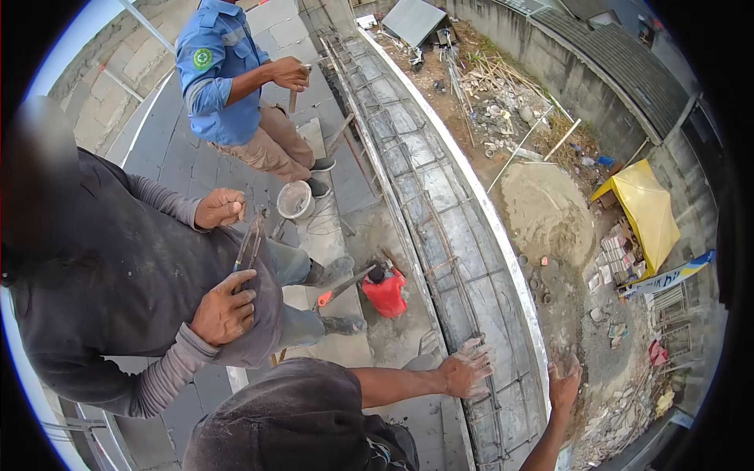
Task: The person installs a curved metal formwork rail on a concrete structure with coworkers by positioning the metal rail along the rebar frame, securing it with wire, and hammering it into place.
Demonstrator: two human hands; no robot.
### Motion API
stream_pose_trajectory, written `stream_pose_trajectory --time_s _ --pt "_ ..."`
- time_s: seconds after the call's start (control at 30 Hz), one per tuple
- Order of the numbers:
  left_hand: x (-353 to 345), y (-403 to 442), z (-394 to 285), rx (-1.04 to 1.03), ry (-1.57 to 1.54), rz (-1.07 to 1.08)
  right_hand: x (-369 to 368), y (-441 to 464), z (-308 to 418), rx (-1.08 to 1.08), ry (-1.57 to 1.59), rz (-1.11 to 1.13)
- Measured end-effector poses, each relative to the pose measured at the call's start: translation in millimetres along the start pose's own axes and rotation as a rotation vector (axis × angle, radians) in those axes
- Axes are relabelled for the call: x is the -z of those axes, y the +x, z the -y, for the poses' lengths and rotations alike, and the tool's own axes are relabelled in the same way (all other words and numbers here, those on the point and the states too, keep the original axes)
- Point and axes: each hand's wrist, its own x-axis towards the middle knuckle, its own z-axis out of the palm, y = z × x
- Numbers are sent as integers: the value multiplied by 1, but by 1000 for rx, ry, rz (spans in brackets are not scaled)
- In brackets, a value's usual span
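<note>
My left hand (pixel 469 369), dusty and with its fingers spread, rests on the tied rebar (pixel 440 228) along the inner side of the long formwork trough (pixel 503 314). My right hand (pixel 564 383) is beside the trough's white outer edge (pixel 542 345). Its thumb and fingers are apart, and nothing shows between them; whether it touches the edge I cannot tell. At the left, a co-worker in a dark shirt holds pincers (pixel 251 239) in one hand (pixel 226 308); that person's other hand (pixel 221 209) is raised near the tool's jaws.
A co-worker in a blue shirt (pixel 224 78) stands farther back. Below, someone in red (pixel 385 294) crouches near a handsaw (pixel 343 288). A white bucket (pixel 296 200) stands on the planks. Past the white edge lies lower ground with a sand pile (pixel 546 208) and a yellow canopy (pixel 644 212).
</note>
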Motion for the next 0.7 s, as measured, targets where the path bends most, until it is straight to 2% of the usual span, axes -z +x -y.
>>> stream_pose_trajectory --time_s 0.03,0.13,0.2,0.3,0.4,0.5,0.53,0.6,0.63,0.7 --pt "4 1 -1 -24 -18 -14 6 -18 -50 -141 -3 96" --pt "16 32 0 -87 -58 -97 18 -77 -141 -267 -125 135" --pt "28 83 20 -114 -45 -178 8 -105 -190 -210 -155 184" --pt "41 163 71 -71 92 -96 29 -114 -146 -226 -343 404" --pt "29 206 121 -116 258 39 -4 -122 -177 -239 -343 461" --pt "14 215 149 -119 357 177 -14 -120 -162 -353 -215 357" --pt "11 217 154 -108 382 220 -19 -120 -166 -322 -296 325" --pt "22 221 146 -39 450 444 -30 -123 -172 -258 -457 256" --pt "26 224 145 -4 487 554 -32 -120 -173 -235 -432 236" --pt "23 231 156 -39 489 548 -31 -115 -170 -185 -383 198"
